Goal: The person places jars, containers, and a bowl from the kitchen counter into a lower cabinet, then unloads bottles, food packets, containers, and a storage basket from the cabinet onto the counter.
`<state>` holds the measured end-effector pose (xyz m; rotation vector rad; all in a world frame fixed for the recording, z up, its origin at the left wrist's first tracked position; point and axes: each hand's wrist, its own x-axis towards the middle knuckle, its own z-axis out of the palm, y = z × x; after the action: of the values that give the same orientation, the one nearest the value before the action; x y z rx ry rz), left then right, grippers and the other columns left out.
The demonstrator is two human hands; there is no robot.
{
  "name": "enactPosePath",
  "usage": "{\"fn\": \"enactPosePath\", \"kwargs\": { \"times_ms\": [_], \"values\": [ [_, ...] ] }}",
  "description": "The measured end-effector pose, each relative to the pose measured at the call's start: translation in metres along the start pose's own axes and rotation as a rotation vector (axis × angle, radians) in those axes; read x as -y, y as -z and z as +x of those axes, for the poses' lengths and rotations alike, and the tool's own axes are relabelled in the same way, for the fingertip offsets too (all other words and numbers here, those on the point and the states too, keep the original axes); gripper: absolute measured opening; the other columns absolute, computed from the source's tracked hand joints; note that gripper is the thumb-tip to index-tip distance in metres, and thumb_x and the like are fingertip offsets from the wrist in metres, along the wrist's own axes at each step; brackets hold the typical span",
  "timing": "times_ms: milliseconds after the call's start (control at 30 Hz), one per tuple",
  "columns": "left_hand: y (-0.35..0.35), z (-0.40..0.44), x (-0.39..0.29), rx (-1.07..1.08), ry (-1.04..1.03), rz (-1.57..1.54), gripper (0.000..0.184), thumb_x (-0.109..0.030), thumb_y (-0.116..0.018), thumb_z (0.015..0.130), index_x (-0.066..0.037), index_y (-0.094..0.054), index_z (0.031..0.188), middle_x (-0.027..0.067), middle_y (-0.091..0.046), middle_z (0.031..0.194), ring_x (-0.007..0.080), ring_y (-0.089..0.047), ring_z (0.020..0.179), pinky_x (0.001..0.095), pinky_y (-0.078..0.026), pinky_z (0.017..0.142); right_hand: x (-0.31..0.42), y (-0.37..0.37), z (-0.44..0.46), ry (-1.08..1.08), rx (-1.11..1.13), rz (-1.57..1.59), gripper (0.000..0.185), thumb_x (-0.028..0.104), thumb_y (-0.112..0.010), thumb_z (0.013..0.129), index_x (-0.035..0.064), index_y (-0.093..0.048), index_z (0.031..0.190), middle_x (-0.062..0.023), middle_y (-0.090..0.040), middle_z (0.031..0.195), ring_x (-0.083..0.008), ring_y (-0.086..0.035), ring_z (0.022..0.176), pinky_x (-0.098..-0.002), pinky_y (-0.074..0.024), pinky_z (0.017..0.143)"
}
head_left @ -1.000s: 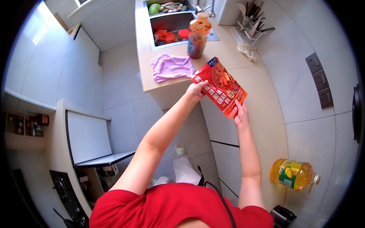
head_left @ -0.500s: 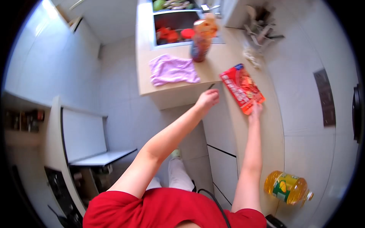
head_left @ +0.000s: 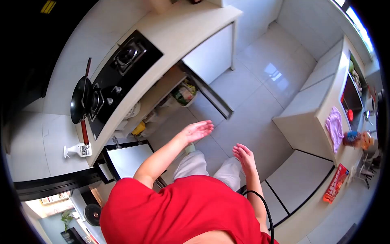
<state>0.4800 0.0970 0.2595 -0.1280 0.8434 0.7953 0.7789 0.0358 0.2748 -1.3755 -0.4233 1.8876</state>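
My left hand (head_left: 198,131) is held out over the floor, its fingers stretched and nothing in it. Lower and further right, my right hand (head_left: 243,156) is also bare, with the fingers extended. Neither touches anything. The red food packet (head_left: 336,184) lies flat on the right counter, well away from both hands. Past it on that counter are a jar with a red-brown content (head_left: 352,140) and a crumpled lilac cloth (head_left: 334,127).
On the left, a black wok (head_left: 77,106) sits on the gas stove (head_left: 129,53). An open cabinet door (head_left: 213,97) juts out below that counter, near bagged goods (head_left: 185,92). A sink (head_left: 352,95) is at the right. Pale floor tiles (head_left: 260,101) lie between the counters.
My view has swung left from the counter to the stove side. My right hand has come off the red packet. The small dark item at my left fingertips is no longer there.
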Motion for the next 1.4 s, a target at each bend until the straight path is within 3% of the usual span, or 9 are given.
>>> {"fn": "enactPosePath", "kwargs": {
  "times_ms": [200,367,633,900,1100,1167,1200,1300,1400],
  "values": [
    [0.197,-0.027,-0.129,-0.284,-0.315,-0.371,0.02,-0.005,-0.054,0.087,-0.002,-0.055,0.106,0.0162,-0.058,0.108,0.0288,-0.055,0.103,0.0394,-0.047,0.092,-0.069,-0.161,0.1,-0.189,0.131,0.1,0.03,0.013,-0.051,0.09,-0.0045,-0.05,0.115,-0.0145,-0.06,0.102,-0.0219,-0.06,0.092,-0.0305,-0.0503,0.083],
    [0.266,0.012,-0.183,-0.413,-0.372,-0.427,0.021,-0.007,-0.053,0.088,-0.002,-0.053,0.108,0.0163,-0.058,0.109,0.0288,-0.054,0.105,0.0394,-0.044,0.095,-0.124,-0.223,0.207,-0.33,0.021,0.239,0.023,0.011,-0.054,0.088,-0.0031,-0.053,0.106,-0.0137,-0.06,0.099,-0.0227,-0.06,0.09,-0.0315,-0.0527,0.079],
    [0.374,0.156,-0.208,-0.554,-0.414,-0.22,0.038,-0.028,-0.063,0.084,-0.005,-0.052,0.113,0.0066,-0.055,0.114,0.0252,-0.051,0.106,0.0354,-0.043,0.09,-0.217,-0.253,0.413,-0.352,-0.064,0.207,0.024,0.017,-0.062,0.083,0.0017,-0.056,0.101,-0.0101,-0.059,0.093,-0.023,-0.06,0.082,-0.0324,-0.0546,0.075],
    [0.433,0.271,-0.225,-0.831,-0.337,-0.147,0.059,-0.022,-0.071,0.078,-0.007,-0.042,0.127,0.0062,-0.036,0.134,0.0247,-0.029,0.127,0.0383,-0.025,0.106,-0.329,-0.246,0.575,-0.361,-0.123,0.025,0.051,0.031,-0.069,0.079,0.0015,-0.048,0.115,-0.0106,-0.046,0.109,-0.0251,-0.055,0.086,-0.0374,-0.0518,0.079],
    [0.485,0.321,-0.216,-0.752,-0.359,-0.036,0.045,-0.016,-0.064,0.083,-0.009,-0.046,0.124,0.0066,-0.049,0.12,0.0216,-0.049,0.111,0.0353,-0.045,0.091,-0.369,-0.256,0.626,-0.282,0.009,-0.052,0.053,0.029,-0.067,0.079,0.0033,-0.044,0.119,-0.0092,-0.045,0.123,-0.0234,-0.053,0.101,-0.0382,-0.0523,0.076],
    [0.478,0.317,-0.213,-0.758,-0.47,0.126,0.048,-0.012,-0.062,0.082,-0.01,-0.047,0.128,0.0083,-0.058,0.107,0.0174,-0.058,0.086,0.0304,-0.052,0.074,-0.345,-0.282,0.602,-0.266,-0.132,-0.251,0.049,0.027,-0.063,0.081,0.0052,-0.042,0.12,-0.0096,-0.048,0.121,-0.0232,-0.056,0.098,-0.0383,-0.0536,0.071],
    [0.481,0.319,-0.211,-0.765,-0.47,0.13,0.048,-0.012,-0.062,0.082,-0.01,-0.047,0.128,0.0083,-0.058,0.107,0.0174,-0.058,0.086,0.0304,-0.052,0.074,-0.336,-0.29,0.592,-0.242,-0.273,-0.455,0.046,0.025,-0.06,0.083,0.0071,-0.041,0.121,-0.01,-0.051,0.119,-0.023,-0.059,0.095,-0.0383,-0.0549,0.067],
    [0.482,0.322,-0.206,-0.791,-0.439,0.314,0.042,-0.001,-0.057,0.082,-0.008,-0.048,0.122,0.0081,-0.059,0.104,0.0185,-0.062,0.086,0.0298,-0.056,0.069,-0.383,-0.266,0.636,-0.005,-0.163,-0.382,0.046,0.021,-0.055,0.085,0.0131,-0.037,0.127,-0.0094,-0.056,0.111,-0.0233,-0.062,0.088,-0.0384,-0.0558,0.059],
    [0.465,0.316,-0.189,-0.795,-0.42,0.215,0.052,-0.003,-0.061,0.08,-0.006,-0.043,0.129,0.0132,-0.06,0.101,0.0198,-0.063,0.079,0.0297,-0.057,0.064,-0.359,-0.249,0.608,-0.147,-0.122,-0.287,0.047,0.019,-0.054,0.086,0.0186,-0.035,0.13,-0.0079,-0.055,0.114,-0.0234,-0.062,0.086,-0.0378,-0.0553,0.057]
  ]
}}
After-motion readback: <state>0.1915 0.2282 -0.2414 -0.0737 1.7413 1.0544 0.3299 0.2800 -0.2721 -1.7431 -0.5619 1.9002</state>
